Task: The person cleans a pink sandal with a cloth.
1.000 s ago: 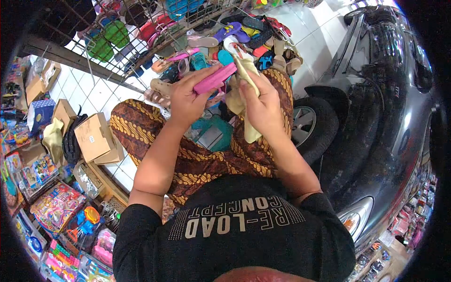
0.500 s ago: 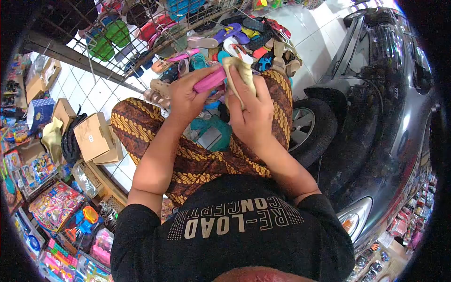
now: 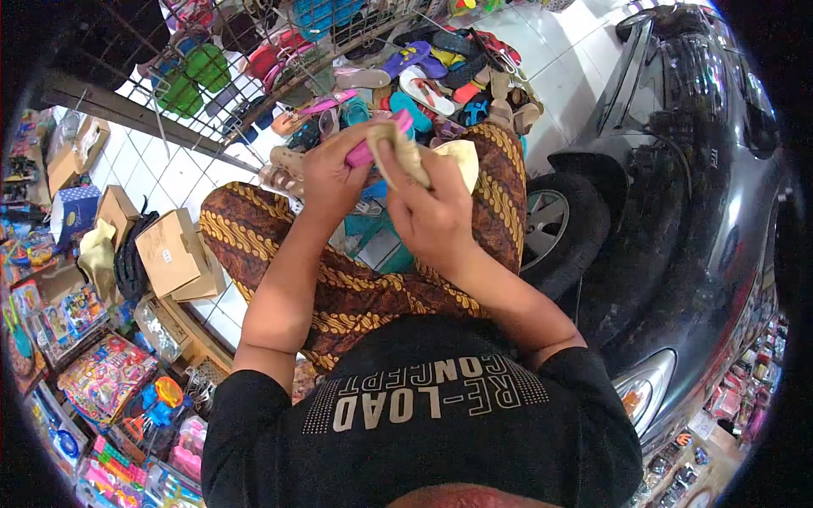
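My left hand [image 3: 332,176] is closed around a pink sandal [image 3: 361,155], raised above my lap. In my right hand [image 3: 436,212] is a folded cream cloth [image 3: 398,152], pressed against the sandal and covering much of it. A loose end of the cloth sticks out past my right knuckles. Beyond both hands, a heap of mixed footwear lies on the floor, including a white flip-flop [image 3: 426,91] and purple sandals [image 3: 406,57]. A teal bag or sheet [image 3: 373,241] lies between my legs, partly hidden by my arms.
A wire rack [image 3: 203,110] hung with footwear, green clogs [image 3: 193,85] among it, stands at the upper left. Cardboard boxes [image 3: 174,254] sit on the tiles at my left, near packaged toys [image 3: 106,372]. A dark car [image 3: 677,220] stands close on my right.
My right hand has moved left with the cloth, which now overlaps the pink sandal. The cloth's loose end has come into view on the right. My left hand has shifted slightly.
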The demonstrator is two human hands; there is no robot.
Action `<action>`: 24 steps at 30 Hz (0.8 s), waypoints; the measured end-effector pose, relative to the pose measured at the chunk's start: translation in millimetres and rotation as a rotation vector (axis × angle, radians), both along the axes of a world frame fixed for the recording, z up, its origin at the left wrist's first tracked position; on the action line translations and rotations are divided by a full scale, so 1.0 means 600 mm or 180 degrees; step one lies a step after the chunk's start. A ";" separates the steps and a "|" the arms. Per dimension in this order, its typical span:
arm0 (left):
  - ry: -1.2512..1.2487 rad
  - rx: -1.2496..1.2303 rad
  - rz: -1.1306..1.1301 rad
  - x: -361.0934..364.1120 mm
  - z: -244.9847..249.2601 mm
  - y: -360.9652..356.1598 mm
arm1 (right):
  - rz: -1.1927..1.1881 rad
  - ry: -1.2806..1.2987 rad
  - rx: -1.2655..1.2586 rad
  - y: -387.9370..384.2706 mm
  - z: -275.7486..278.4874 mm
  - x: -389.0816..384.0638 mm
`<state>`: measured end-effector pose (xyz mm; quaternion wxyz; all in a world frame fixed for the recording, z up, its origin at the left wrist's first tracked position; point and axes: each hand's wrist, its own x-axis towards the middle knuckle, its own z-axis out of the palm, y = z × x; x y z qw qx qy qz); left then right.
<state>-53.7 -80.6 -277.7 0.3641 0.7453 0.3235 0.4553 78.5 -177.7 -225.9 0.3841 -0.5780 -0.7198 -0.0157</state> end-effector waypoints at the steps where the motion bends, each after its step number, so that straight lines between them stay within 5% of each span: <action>1: -0.0094 0.0109 -0.0078 0.002 -0.006 0.001 | 0.0089 -0.0049 0.0003 -0.003 -0.005 -0.002; 4: -0.0279 -0.0510 -0.0359 0.006 -0.009 -0.011 | 0.0196 -0.0005 -0.0089 -0.009 -0.013 -0.024; 15: -0.0183 0.0009 -0.0430 0.014 0.004 -0.013 | -0.0011 -0.0102 0.0245 -0.020 -0.006 0.000; 24: -0.0034 -0.0023 -0.0590 0.007 -0.004 -0.007 | -0.0010 0.1090 -0.0180 -0.020 0.025 0.017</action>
